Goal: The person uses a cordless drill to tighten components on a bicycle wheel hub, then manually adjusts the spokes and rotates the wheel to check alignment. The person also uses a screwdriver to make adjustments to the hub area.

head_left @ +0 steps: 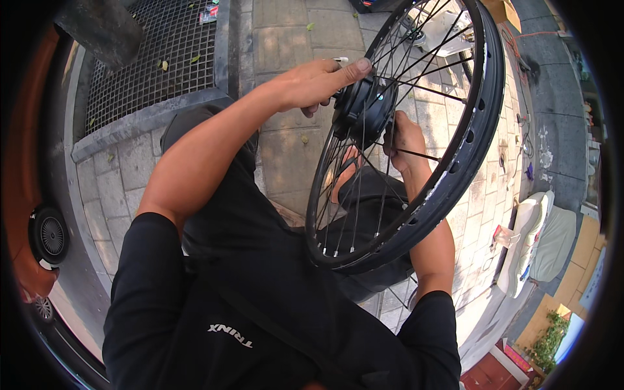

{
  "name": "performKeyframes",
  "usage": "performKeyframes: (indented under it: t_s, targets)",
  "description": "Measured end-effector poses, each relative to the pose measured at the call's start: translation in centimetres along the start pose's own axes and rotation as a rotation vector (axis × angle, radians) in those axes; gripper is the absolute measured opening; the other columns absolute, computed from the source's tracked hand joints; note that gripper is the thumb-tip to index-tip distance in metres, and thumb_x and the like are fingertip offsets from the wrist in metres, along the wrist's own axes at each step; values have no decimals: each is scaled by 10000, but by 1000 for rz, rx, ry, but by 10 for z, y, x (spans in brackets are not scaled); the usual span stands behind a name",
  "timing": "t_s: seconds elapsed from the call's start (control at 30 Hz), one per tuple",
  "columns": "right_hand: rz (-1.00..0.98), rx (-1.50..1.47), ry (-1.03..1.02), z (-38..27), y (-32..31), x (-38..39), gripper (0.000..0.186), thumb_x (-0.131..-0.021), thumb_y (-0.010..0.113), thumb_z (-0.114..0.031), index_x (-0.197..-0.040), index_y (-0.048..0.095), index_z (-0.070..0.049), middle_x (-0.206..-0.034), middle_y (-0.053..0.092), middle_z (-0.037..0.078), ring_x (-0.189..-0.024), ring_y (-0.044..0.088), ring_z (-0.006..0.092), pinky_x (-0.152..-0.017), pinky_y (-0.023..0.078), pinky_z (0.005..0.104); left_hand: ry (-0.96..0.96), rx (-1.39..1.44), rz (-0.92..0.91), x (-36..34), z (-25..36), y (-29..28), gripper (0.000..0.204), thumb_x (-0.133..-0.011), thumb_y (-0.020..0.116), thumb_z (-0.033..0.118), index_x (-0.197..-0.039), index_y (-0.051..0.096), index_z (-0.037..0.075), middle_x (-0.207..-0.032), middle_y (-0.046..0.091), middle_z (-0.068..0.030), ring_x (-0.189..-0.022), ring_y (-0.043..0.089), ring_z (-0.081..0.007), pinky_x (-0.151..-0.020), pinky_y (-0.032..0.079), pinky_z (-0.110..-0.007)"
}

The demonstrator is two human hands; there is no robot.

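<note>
A spoked wheel with a black rim and a thick black hub is held up tilted in front of me, over my knees. My left hand grips the hub's left side, its thumb laid over the hub's edge and its fingers curled by the axle end. On the far side of the spokes, my right hand is closed at the hub's right side. Spokes and rim partly cover its fingers. Thin black spokes run from hub to rim, and no tyre shows on the rim.
Paving lies beneath and ahead. At the left are a framed metal grate, a thick post and an orange car. White padded pieces lie at the right, and a cardboard box stands at the far right.
</note>
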State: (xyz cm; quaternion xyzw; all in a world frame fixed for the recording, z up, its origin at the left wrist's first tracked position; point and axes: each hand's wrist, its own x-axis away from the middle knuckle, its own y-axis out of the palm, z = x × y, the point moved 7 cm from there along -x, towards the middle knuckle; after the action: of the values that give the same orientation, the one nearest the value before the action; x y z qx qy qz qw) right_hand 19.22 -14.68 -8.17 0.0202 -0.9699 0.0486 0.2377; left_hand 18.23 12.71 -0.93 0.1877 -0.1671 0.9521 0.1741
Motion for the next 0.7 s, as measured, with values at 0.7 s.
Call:
performKeyframes:
  t_s: [0.7]
  targets:
    - [-34, -58, 256, -2, 3, 15, 370, -1060, 557, -441, -817, 571, -161, -564, 442, -27, -413, 373, 122, -390, 268, 294, 340, -310, 162, 23, 8, 13, 1325, -555, 752, 978, -1171, 566, -180, -937, 707, -350, -986, 738, -472, -916, 579, -512]
